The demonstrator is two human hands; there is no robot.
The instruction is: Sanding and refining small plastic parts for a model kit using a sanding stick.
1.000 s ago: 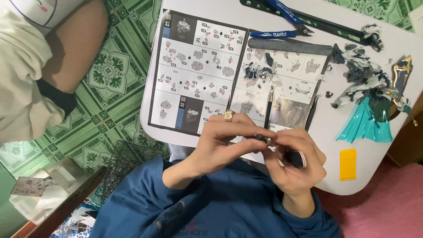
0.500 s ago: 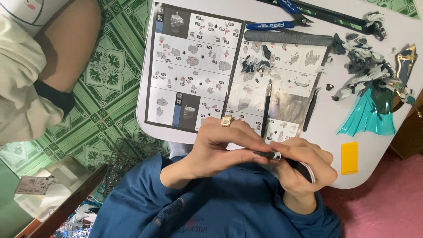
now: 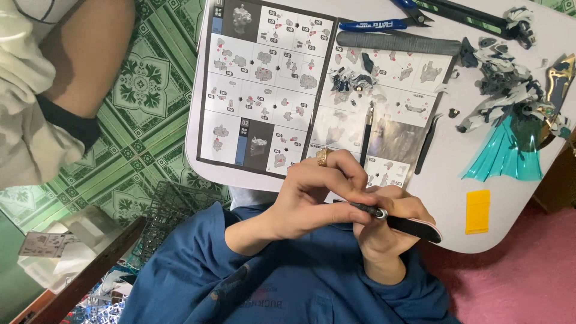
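The left hand, a gold ring on one finger, pinches a small dark grey plastic model part between thumb and fingertips. The right hand is closed around a flat black sanding stick, whose surface meets the part. Both hover over the near edge of the white round bench, just below the open illustrated instruction booklet.

We are sitting at a white table standing over green patterned floor tiles and a pink mat.
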